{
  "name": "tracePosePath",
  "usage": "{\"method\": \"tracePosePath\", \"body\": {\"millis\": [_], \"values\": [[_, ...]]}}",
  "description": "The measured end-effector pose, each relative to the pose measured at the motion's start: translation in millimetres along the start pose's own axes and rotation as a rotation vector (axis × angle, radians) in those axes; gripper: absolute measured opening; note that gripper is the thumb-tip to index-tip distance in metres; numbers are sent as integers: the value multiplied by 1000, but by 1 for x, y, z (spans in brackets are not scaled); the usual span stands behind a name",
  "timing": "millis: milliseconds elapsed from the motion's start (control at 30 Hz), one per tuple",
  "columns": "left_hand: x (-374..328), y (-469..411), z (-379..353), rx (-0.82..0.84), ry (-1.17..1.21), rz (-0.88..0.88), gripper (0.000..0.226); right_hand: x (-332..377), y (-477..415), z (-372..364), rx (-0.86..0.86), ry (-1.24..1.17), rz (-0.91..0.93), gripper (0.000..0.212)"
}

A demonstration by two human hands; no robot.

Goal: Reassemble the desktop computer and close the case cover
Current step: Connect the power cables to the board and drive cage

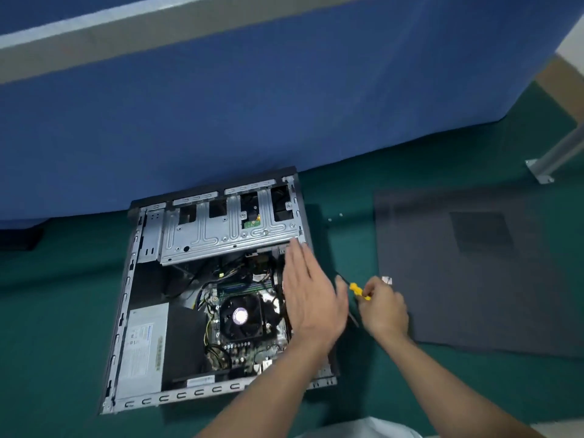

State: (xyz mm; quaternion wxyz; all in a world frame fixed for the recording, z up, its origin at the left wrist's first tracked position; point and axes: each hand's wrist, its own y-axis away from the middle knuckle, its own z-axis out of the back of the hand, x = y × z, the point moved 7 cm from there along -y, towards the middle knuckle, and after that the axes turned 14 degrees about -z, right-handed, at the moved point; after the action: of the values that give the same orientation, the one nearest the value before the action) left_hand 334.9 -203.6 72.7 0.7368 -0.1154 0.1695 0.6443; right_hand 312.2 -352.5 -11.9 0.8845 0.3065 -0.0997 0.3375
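The open desktop case (126, 311) lies flat on the green floor, its inside facing up. I see the CPU fan (241, 317), the grey power supply (143, 346) at the lower left and the metal drive cage (227, 232) at the far end. My left hand (311, 298) hovers flat and open over the case's right edge. Just right of the case, my right hand (384, 308) grips a yellow-handled screwdriver (358, 290). The dark side cover (474, 267) lies flat on the floor to the right.
A blue partition (252, 105) stands right behind the case. A metal table leg with a foot plate (550, 165) is at the far right. Two small screws (335, 217) lie on the floor between the case and the cover.
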Motion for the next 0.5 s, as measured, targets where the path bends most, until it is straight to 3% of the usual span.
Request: {"method": "tracePosePath", "body": {"millis": [133,200,300,367,500], "values": [[-5,12,-15,31,-105,-78,96,-8,8,-20,-40,232,132,6],[-6,12,-15,24,-118,-74,99,-13,8,-28,3,255,212,14],[-6,12,-16,12,-126,-69,100,-23,10,-26,57,10,249,9],[-8,14,-17,13,-135,-68,101,-48,7,-16,13,-235,39,9],[-5,12,-14,-11,-137,-74,98,-100,7,-10,-65,-625,-583,14]]}}
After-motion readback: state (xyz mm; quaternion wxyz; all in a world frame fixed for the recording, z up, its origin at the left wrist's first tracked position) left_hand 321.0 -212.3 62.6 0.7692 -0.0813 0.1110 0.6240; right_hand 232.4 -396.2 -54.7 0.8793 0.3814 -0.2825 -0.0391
